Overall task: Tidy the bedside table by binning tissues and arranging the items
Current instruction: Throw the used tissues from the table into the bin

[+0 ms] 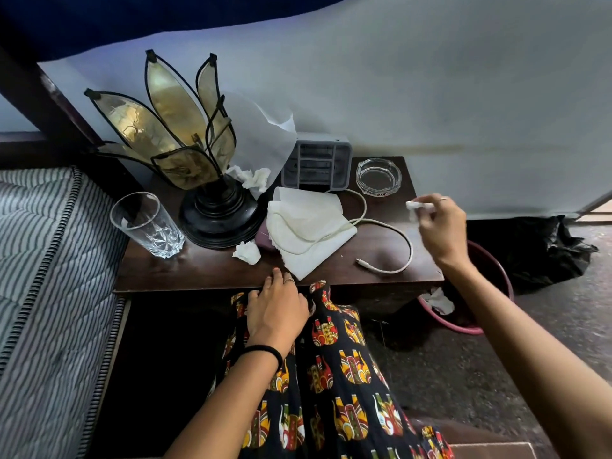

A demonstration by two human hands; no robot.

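Tissue wad point(418, 206) sits pinched in your right hand point(440, 231) fingers point(430, 207), held above the table's point(198, 270) right edge, over the pink bin point(463, 327) on the floor, which already has a tissue point(438, 301) inside. Your left hand point(276, 309) rests at the near table edge, fingers loosely spread, holding nothing. On the table: small crumpled tissue point(246, 252) near front, flat napkin point(306, 228) in the middle with the white cable point(402, 246) running across it, more crumpled tissue point(253, 178) behind the lamp point(198, 167). Glass tumbler point(145, 223) at left, grey organiser point(316, 164) and glass ashtray point(379, 176) far right.
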